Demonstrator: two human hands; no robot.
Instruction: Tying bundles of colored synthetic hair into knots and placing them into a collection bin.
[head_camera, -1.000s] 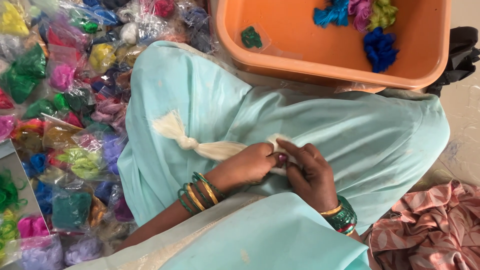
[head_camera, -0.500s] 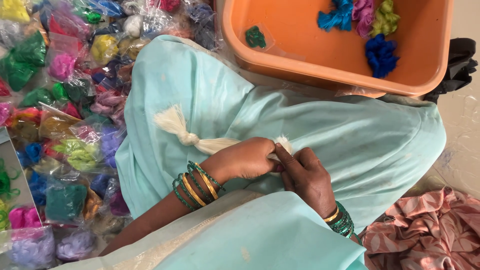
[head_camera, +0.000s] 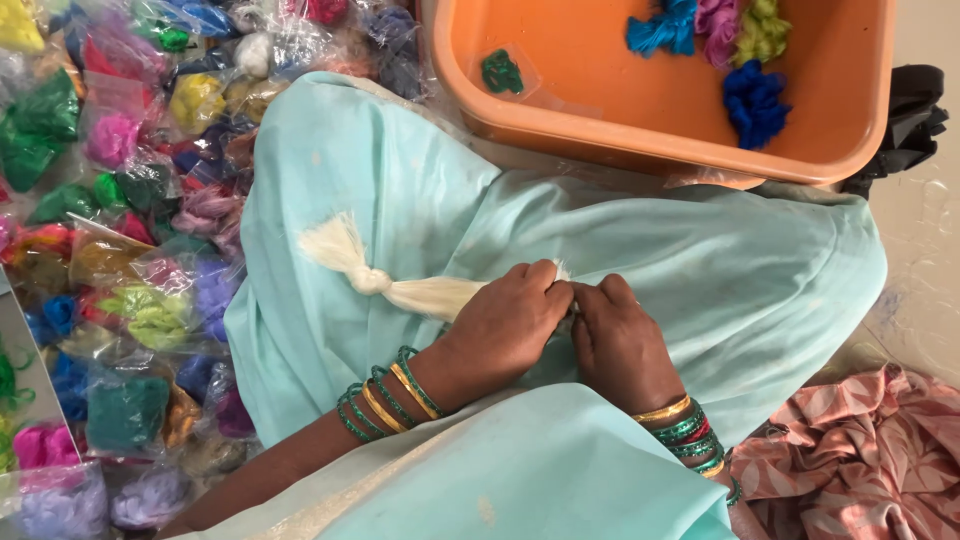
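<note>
A cream-white bundle of thread (head_camera: 385, 283), tied near one end with a frayed tassel at the left, lies across my lap on pale turquoise cloth (head_camera: 700, 270). My left hand (head_camera: 505, 325) is closed over the bundle's right part. My right hand (head_camera: 620, 345) sits right beside it, fingers curled onto the same end, where a small cream tip shows above my knuckles. Both wrists wear green and gold bangles.
An orange plastic tub (head_camera: 600, 120) stands ahead, holding blue, pink, yellow-green and dark blue thread tufts and one green packet. Several clear packets of coloured thread (head_camera: 130, 230) cover the floor at left. A pink patterned cloth (head_camera: 860, 460) lies at the lower right.
Both hands stay on the cream bundle's right end with small finger shifts. The view has drifted slightly, and the bundle lies in the same place on my lap.
</note>
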